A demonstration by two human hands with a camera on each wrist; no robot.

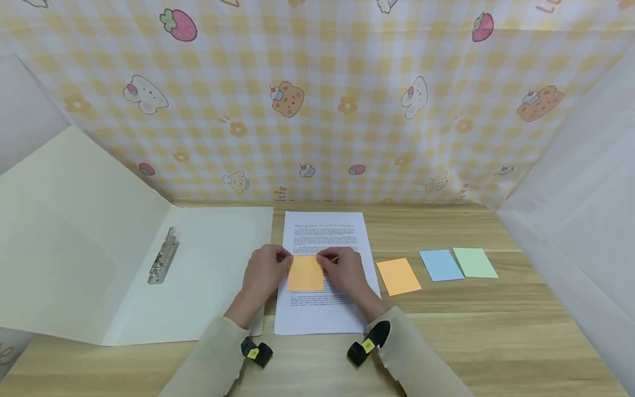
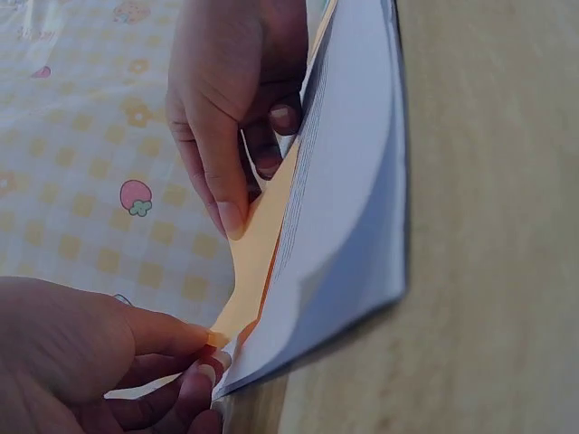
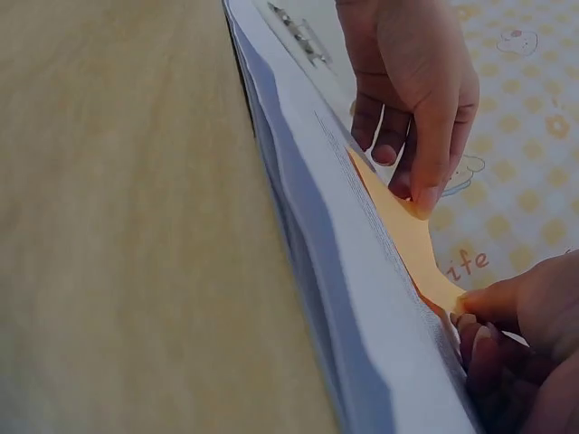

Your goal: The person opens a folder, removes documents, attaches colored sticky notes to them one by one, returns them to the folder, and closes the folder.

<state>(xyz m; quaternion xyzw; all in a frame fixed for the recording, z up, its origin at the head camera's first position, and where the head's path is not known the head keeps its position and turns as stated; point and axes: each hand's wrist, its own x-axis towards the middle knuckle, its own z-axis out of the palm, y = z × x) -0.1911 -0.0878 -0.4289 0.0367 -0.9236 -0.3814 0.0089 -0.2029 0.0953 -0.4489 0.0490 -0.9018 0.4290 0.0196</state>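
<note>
An orange sticky note (image 1: 305,274) lies over the printed text on a stack of white paper (image 1: 324,322). My left hand (image 1: 266,271) pinches the note's upper left corner between thumb and fingers. At the upper right corner, my right hand (image 1: 347,271) pinches it in the same way. In the left wrist view the note (image 2: 258,258) bends a little between the two hands, its top edge lifted off the page. The right wrist view shows the same raised edge on the note (image 3: 407,237), with my left hand (image 3: 416,81) across from my right.
Left of the paper lies an open white folder (image 1: 218,248) with a metal clip (image 1: 163,259), its cover raised. To the right are another orange note (image 1: 398,276), a blue note (image 1: 441,265) and a green note (image 1: 474,262) on the wooden table (image 1: 446,331). A checked curtain (image 1: 317,138) hangs behind.
</note>
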